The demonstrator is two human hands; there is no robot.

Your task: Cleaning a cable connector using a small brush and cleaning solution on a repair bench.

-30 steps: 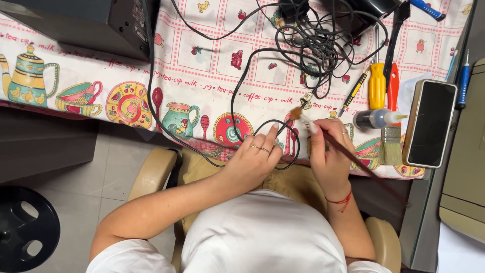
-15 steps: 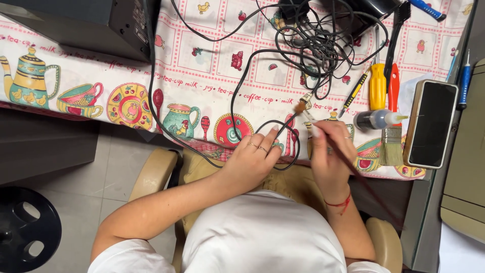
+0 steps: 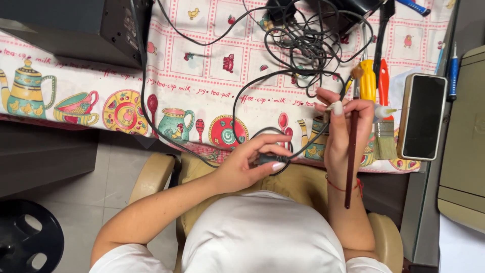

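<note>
I'm seeing the left hand [image 3: 247, 164] pinching a small dark piece on the black cable [image 3: 237, 101], thumb and fingertips closed on it, just off the near edge of the bench [image 3: 202, 60]. The cable is looping around that hand and running up to a tangle of black wires [image 3: 303, 45] near the far edge. I can't tell what the small piece is; too small and mostly covered.

The right hand [image 3: 343, 136] is gripping a thin brush with a dark reddish-brown handle [image 3: 350, 162], fingers wrapped near its upper end. The handle is hanging down past the wrist, roughly upright in frame. The brush head is hidden behind the fingers. A red cord bracelet [image 3: 336, 186] is sitting on that wrist.

The bench is wearing a tablecloth [image 3: 126, 108] printed with teapots and cups. Right of the right hand: a flat paintbrush with pale bristles [image 3: 386, 139], a yellow-handled tool [image 3: 368, 81], a red-handled tool [image 3: 384, 83], then a phone [image 3: 422, 116] lying screen up with a dark screen. A black box [image 3: 76, 28] is sitting at the far left corner. A blue pen [image 3: 453, 71] is lying beyond the phone.
</note>
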